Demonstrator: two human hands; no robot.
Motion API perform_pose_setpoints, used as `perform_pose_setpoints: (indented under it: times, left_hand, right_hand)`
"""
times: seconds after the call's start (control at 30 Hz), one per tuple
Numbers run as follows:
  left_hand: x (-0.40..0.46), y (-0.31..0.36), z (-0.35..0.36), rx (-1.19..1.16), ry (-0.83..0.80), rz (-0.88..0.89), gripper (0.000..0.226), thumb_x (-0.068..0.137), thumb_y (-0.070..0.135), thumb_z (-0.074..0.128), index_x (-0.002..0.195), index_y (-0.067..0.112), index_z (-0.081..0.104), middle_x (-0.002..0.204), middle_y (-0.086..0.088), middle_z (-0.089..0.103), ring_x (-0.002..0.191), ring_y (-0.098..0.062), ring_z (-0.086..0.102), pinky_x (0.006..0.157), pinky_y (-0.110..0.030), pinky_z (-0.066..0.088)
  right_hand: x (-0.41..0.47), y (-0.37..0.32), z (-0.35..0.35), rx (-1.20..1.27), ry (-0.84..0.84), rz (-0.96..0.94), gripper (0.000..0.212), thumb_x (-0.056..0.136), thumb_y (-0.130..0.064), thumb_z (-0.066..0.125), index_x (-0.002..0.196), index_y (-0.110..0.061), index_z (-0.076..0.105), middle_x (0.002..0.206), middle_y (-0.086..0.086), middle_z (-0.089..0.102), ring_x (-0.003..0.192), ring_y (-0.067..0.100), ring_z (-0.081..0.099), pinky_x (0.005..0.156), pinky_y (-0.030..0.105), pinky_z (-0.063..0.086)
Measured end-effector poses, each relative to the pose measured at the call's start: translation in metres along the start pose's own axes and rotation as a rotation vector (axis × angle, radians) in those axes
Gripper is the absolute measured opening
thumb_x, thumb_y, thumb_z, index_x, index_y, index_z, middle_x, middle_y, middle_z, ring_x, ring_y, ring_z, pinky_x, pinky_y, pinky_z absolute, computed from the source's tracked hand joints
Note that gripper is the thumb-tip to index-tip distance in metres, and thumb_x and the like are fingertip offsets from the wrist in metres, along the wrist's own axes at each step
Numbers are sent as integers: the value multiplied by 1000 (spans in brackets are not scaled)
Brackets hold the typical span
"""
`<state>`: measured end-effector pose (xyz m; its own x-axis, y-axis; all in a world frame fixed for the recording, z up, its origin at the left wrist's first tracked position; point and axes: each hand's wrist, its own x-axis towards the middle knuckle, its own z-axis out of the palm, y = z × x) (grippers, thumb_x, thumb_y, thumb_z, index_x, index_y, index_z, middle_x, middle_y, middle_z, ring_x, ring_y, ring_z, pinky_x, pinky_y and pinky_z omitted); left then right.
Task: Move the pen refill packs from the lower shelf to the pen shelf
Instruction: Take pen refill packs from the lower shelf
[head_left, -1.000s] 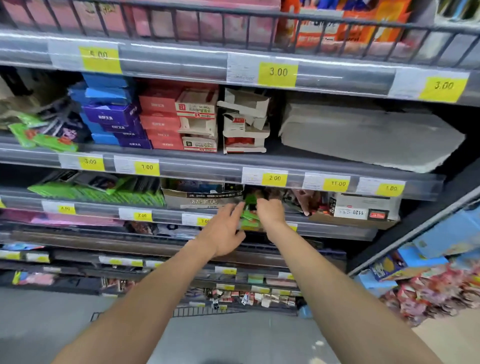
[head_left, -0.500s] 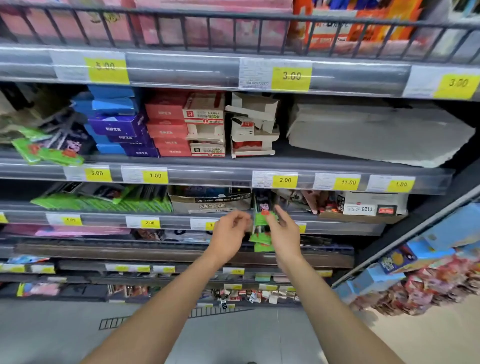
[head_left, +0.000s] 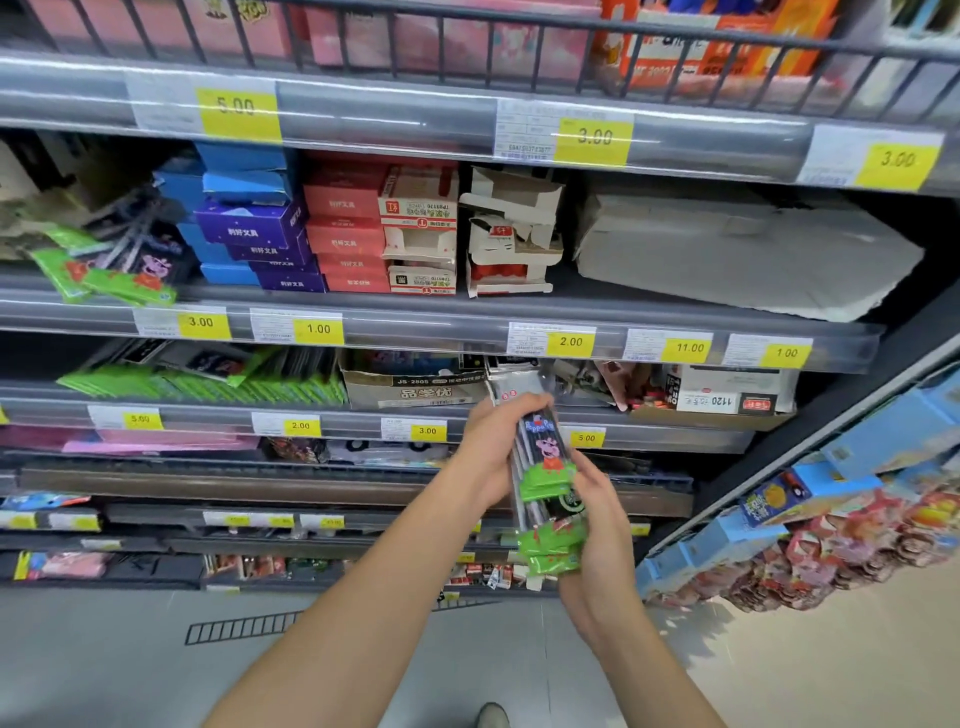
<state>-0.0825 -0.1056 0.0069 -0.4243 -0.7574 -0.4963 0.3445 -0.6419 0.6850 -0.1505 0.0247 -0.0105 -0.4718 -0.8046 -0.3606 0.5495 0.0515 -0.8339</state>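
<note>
A bundle of pen refill packs (head_left: 545, 467), clear sleeves with green bottoms and a pink cartoon pig, is held upright in front of the shelves. My left hand (head_left: 488, 452) grips its upper part from the left. My right hand (head_left: 597, 514) holds its lower part from the right and behind. Similar green packs lie on the left of the lower shelf (head_left: 208, 384) and at the left end of the shelf above (head_left: 104, 270), beside stacked blue (head_left: 249, 228) and red pen boxes (head_left: 348, 228).
A cardboard box (head_left: 415, 389) and a white box (head_left: 727, 395) sit on the lower shelf. A grey sheet (head_left: 737, 249) lies on the right of the upper shelf. Yellow price tags line the rails. A side rack (head_left: 831, 493) of blue packs juts in at right.
Both hands have drawn back from the lower shelf toward me, pulling the bundle of refill packs out. The left hand, open before, now grips the bundle's top.
</note>
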Motion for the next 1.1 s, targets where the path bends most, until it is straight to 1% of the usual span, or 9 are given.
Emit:
perform_pose_setpoints:
  times: [0.07, 0.17, 0.27, 0.4, 0.47, 0.57, 0.73, 0.9, 1.1]
  left_hand:
    - [-9, 3, -3, -79, 19, 81, 26, 88, 3, 79, 109, 7, 65, 86, -12, 79, 72, -24, 76, 71, -41, 63]
    - [-31, 3, -8, -149, 31, 183, 33, 93, -6, 68, 123, 4, 59, 105, -15, 82, 83, -23, 80, 68, -36, 64]
    - [-55, -4, -24, -221, 17, 225, 40, 94, -10, 65, 128, 7, 51, 115, -19, 79, 88, -29, 80, 71, -36, 65]
    - [-84, -3, -62, -293, 68, 277, 42, 92, -7, 68, 129, 7, 53, 120, -24, 76, 91, -33, 79, 77, -47, 66]
    - [-98, 8, -87, -338, 93, 310, 38, 91, -7, 69, 124, 7, 56, 114, -22, 77, 85, -32, 78, 80, -50, 64]
    - [-119, 33, -130, -332, 148, 383, 28, 93, -6, 67, 116, 8, 60, 102, -17, 75, 76, -26, 75, 71, -41, 63]
    - [-159, 59, -186, -272, 173, 379, 36, 93, -1, 70, 129, -3, 65, 114, -20, 75, 96, -30, 76, 81, -39, 62]
    - [-194, 79, -230, -170, 140, 390, 54, 72, 13, 86, 123, 3, 72, 117, -22, 78, 104, -31, 77, 83, -36, 62]
    - [-191, 125, -270, -159, 227, 301, 28, 86, 4, 75, 111, 2, 62, 86, -13, 68, 70, -23, 72, 58, -29, 58]
  right_hand:
    - [-8, 3, 1, 203, 50, 89, 46, 87, -40, 65, 123, -13, 68, 117, 14, 71, 94, 26, 70, 72, 39, 56]
    - [-12, 8, 12, 309, 101, 137, 43, 90, -47, 56, 110, -12, 70, 105, 13, 71, 85, 25, 68, 67, 35, 52]
    - [-13, 11, 38, 322, 98, 192, 32, 93, -43, 55, 97, -16, 71, 95, 12, 74, 74, 24, 72, 62, 33, 55]
    - [-25, 27, 89, 279, 36, 235, 23, 95, -31, 55, 97, -13, 69, 103, 18, 75, 84, 29, 74, 72, 39, 59]
    - [-36, 38, 112, 175, 37, 162, 19, 93, -27, 58, 93, -14, 73, 103, 16, 75, 90, 31, 73, 79, 45, 58]
    - [-60, 56, 143, -47, 57, -101, 24, 90, -36, 58, 93, -20, 75, 104, 4, 75, 106, 28, 69, 98, 51, 50]
    - [-101, 110, 199, -388, -131, -431, 24, 104, -32, 51, 120, -38, 67, 126, -14, 66, 120, 4, 60, 104, 34, 47]
    - [-116, 138, 248, -524, -117, -477, 29, 109, -34, 41, 132, -41, 56, 121, -36, 58, 115, -15, 55, 104, 28, 48]
    - [-123, 155, 279, -803, -322, -591, 39, 107, -30, 40, 146, -29, 49, 149, -16, 45, 145, 7, 37, 123, 38, 29]
